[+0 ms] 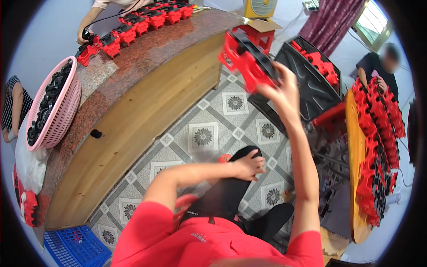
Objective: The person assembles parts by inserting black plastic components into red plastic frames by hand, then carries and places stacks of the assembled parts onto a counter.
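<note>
My right hand [285, 92], arm raised and stretched forward, is closed on one end of a red and black plastic part [249, 60]. The part looks like a toy vehicle body with a black strip along its top, held tilted in the air. My left hand [248, 168] lies on my bent knee, fingers spread and holding nothing. Beyond the held part stands a black crate [307, 95] with more red parts [318, 64] in it.
A curved stone-topped counter [147, 53] carries a row of red and black parts [133, 26] and a pink basket [66, 104] of black rings. At right, a wooden table [353, 178] is stacked with red parts [373, 133]. Co-workers are nearby. A blue crate [78, 247] sits lower left.
</note>
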`<state>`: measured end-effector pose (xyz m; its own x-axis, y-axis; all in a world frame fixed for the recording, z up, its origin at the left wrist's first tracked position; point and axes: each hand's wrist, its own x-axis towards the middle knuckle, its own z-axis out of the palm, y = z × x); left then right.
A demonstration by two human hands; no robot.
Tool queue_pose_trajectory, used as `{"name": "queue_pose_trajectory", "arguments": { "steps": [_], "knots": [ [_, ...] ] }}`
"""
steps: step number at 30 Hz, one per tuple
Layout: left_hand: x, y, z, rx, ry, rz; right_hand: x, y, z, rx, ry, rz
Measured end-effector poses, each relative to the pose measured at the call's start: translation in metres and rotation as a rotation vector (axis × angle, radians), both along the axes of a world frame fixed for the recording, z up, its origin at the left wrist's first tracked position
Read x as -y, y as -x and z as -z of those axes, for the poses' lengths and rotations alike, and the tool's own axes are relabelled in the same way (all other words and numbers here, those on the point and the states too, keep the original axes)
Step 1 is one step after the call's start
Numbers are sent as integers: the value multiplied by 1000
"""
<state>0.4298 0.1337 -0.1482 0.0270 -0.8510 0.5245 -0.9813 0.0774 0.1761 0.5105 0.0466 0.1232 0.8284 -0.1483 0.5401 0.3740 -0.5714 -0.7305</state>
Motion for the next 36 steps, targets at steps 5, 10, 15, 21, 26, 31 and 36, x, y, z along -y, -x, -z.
{"name": "queue_pose_trajectory", "arguments": {
  "steps": [5,10,15,21,26,31,36],
  "knots": [
    [-24,-11,-4,-212,118,-123,-76,-239,26,157,138,108],
    [-45,-25,-10,-380,181,-157,-119,-375,40,88,77,127],
    [-43,-26,-14,-408,163,-120,-112,-416,36,104,196,73],
    [-10,-20,-15,-283,116,-82,-67,-252,153,292,237,111],
    [27,-4,-28,-175,-140,98,0,38,192,5,-9,283],
    [81,28,-1,-52,-113,176,18,299,184,-155,32,752],
    [135,155,-33,-318,-154,441,-13,525,138,-316,669,1410]
  ]
}}
